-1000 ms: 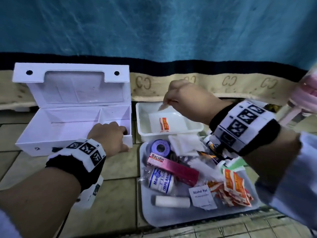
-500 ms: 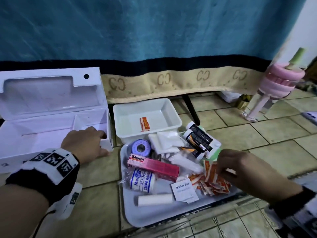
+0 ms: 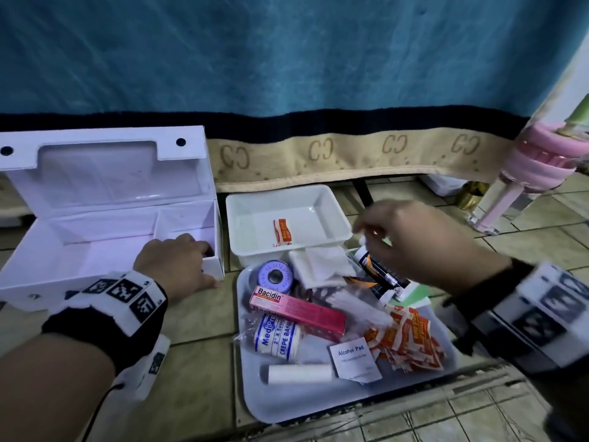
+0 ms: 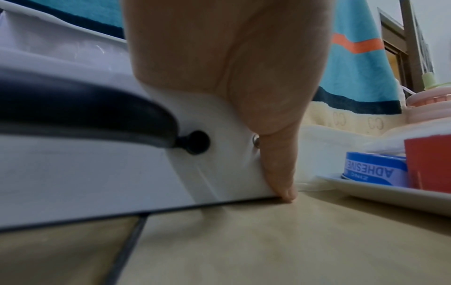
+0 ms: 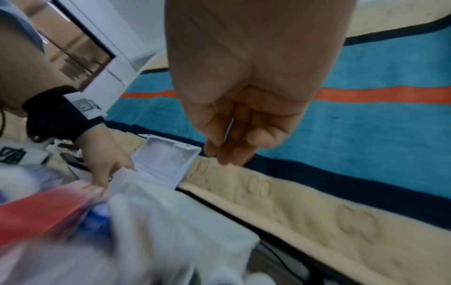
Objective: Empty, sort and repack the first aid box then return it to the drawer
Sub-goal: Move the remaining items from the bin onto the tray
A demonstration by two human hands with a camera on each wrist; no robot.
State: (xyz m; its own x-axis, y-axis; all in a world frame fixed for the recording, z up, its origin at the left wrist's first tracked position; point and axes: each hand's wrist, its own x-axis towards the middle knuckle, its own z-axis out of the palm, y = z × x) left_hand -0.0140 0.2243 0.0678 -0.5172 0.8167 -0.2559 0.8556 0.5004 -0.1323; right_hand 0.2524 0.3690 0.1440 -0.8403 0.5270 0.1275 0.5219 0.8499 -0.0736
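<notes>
Tiled floor [image 3: 197, 317] under a blue blanket [image 3: 287, 52], your left hand [image 3: 178, 266] gripping the open first aid box [image 3: 95, 237] by its right front corner, your right hand [image 3: 414, 240] above the tray [image 3: 306, 400], fingers blurred, grasp unclear, bare tiles at the tray's right edge.

The head view looks forward and down from above at a tiled floor [image 3: 197, 317], with the open first aid box [image 3: 105, 237] at frame left and a tray [image 3: 318, 400] of supplies lower centre. The left wrist view sits very low, almost on the floor, pressed close to the box's front wall [image 4: 97, 169] and facing right-forward; the tray edge [image 4: 390, 192] appears at its right. The right wrist view, blurred and tilted, looks along the right hand [image 5: 244, 108] towards the box [image 5: 165, 164] and left hand [image 5: 105, 164], which all three views share.
</notes>
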